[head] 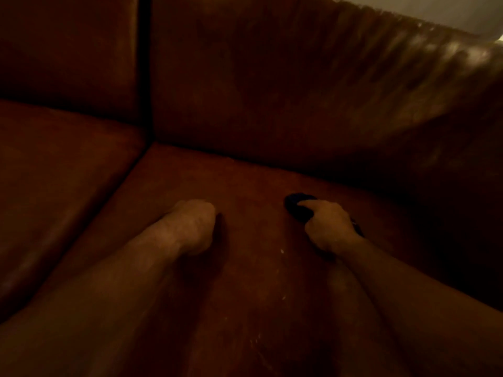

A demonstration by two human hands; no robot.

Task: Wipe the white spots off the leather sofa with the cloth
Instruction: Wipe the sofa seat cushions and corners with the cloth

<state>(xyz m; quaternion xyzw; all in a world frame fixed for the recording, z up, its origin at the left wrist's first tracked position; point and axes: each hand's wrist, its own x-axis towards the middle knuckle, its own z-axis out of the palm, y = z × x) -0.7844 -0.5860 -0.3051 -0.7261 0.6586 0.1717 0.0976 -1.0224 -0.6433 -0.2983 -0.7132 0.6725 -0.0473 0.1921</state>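
Observation:
The view is dim. A brown leather sofa seat cushion (245,186) fills the middle. My right hand (328,227) is closed on a dark bunched cloth (296,206) and presses it onto the cushion. My left hand (190,227) is curled into a fist with its knuckles resting on the leather, left of the cloth. Small white spots (282,251) lie on the seat between my forearms, with fainter white flecks (255,341) nearer to me.
The sofa's back cushions (272,77) rise behind the seat, split by a dark vertical gap (144,63). Another seat cushion (54,172) lies to the left across a seam. A pale wall (449,9) shows at the top right.

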